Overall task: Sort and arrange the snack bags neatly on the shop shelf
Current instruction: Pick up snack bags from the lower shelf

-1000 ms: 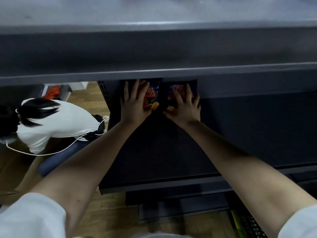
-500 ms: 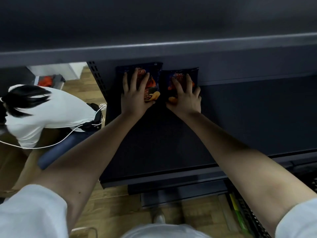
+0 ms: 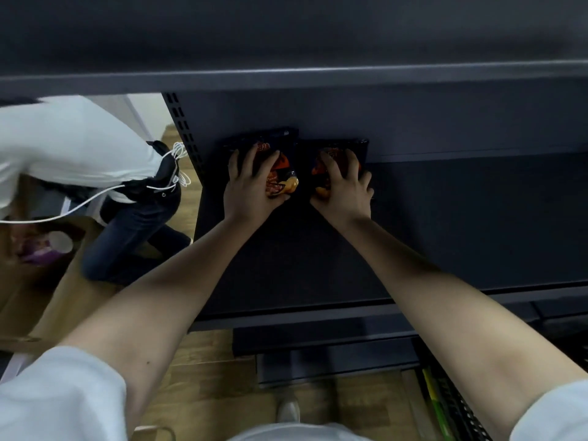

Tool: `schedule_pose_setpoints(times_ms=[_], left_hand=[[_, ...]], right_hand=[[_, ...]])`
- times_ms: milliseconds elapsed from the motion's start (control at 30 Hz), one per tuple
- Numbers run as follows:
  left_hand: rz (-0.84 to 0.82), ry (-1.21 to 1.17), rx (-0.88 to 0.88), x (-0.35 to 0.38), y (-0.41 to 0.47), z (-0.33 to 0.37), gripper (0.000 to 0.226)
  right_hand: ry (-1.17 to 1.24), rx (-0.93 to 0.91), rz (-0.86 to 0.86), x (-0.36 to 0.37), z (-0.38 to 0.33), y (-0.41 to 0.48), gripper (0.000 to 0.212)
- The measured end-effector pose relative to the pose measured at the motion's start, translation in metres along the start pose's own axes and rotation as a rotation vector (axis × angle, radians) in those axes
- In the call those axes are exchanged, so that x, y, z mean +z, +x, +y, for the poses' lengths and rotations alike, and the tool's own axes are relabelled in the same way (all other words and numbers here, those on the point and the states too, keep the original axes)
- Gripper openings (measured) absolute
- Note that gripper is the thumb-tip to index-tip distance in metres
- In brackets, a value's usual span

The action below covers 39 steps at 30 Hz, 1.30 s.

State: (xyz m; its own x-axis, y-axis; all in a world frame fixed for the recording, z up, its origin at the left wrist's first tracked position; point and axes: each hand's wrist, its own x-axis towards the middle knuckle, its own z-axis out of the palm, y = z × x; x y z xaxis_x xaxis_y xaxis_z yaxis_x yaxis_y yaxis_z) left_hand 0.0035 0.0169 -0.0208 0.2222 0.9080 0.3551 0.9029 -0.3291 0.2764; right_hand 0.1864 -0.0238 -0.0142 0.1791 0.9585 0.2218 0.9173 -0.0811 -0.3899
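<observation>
Two dark snack bags with orange print stand side by side at the back left of the dark shelf [image 3: 445, 224]. My left hand [image 3: 251, 186] lies on the left snack bag [image 3: 286, 163], fingers spread over its front and thumb along its lower edge. My right hand [image 3: 345, 189] rests the same way on the right snack bag [image 3: 318, 170]. Both bags lean against the shelf's back wall, with their top edges showing above my fingertips. The hands cover most of each bag's front.
An upper shelf edge [image 3: 318, 76] overhangs the bags. The perforated upright [image 3: 184, 132] borders the shelf on the left. Another person [image 3: 79, 144] kneels on the wooden floor at left beside a cardboard box [image 3: 47, 297]. Lower shelves [image 3: 318, 345] jut out below.
My view has dropped, so the bags' tops now show below the upper shelf. Both hands stay on the bags. The person at left has shifted.
</observation>
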Motion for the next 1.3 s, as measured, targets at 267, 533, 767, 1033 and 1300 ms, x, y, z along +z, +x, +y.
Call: schedule_pose_setpoints(times_ms=[267, 533, 767, 1033, 1300], left_hand=[[-0.08, -0.009, -0.067, -0.018, -0.04, 0.02, 0.086], [-0.148, -0.059, -0.089, -0.038, -0.098, 0.047, 0.087], [-0.245, 0.045, -0.156, -0.052, -0.144, 0.073, 0.085], [-0.421, 0.11, -0.103, -0.061, -0.142, 0.091, 0.111], [-0.478, 0.136, -0.074, -0.046, -0.146, 0.085, 0.098]], right_hand=[[-0.011, -0.051, -0.052, -0.015, 0.012, -0.032, 0.078], [-0.077, -0.14, -0.111, -0.04, 0.04, -0.083, 0.077], [-0.123, -0.166, -0.231, -0.057, 0.061, -0.122, 0.075], [-0.169, -0.155, -0.233, -0.068, 0.056, -0.134, 0.069], [-0.173, -0.106, -0.29, -0.06, 0.059, -0.137, 0.082]])
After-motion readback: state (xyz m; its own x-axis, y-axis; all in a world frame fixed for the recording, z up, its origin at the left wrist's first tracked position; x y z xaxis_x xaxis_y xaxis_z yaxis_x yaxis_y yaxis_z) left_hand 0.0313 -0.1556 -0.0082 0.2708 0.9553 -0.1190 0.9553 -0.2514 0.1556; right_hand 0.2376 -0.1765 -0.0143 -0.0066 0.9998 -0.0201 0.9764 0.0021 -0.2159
